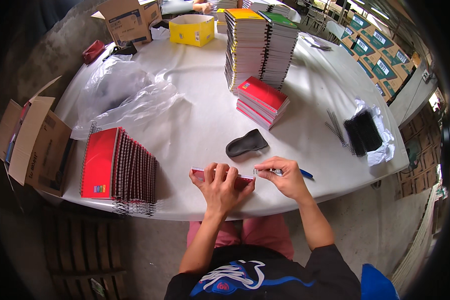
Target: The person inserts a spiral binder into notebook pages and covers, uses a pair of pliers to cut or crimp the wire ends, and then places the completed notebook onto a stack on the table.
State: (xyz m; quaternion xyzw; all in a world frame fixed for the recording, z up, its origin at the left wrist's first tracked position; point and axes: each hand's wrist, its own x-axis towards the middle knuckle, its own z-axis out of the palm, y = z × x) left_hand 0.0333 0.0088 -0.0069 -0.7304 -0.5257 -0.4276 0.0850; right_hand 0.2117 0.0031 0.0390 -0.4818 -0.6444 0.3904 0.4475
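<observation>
My left hand [218, 189] is closed around a small red notebook [198, 174], fingers over its top edge, near the table's front edge. Just to its right, my right hand [286, 179] pinches a thin wire spiral coil [256, 171], whose free end points at the notebook's right end. Whether the coil is inside the notebook's holes I cannot tell. A blue pen [306, 173] lies partly behind the right hand. Beyond both hands rests a dark piece shaped like a shoe sole [246, 144].
Red spiral notebooks [101, 165] stand in a row at left, beside an open carton [47, 145]. A clear plastic bag [115, 95] lies behind. Small red notebooks [263, 95] and tall notebook stacks [245, 45] stand ahead. Black coils [362, 132] lie on paper at right.
</observation>
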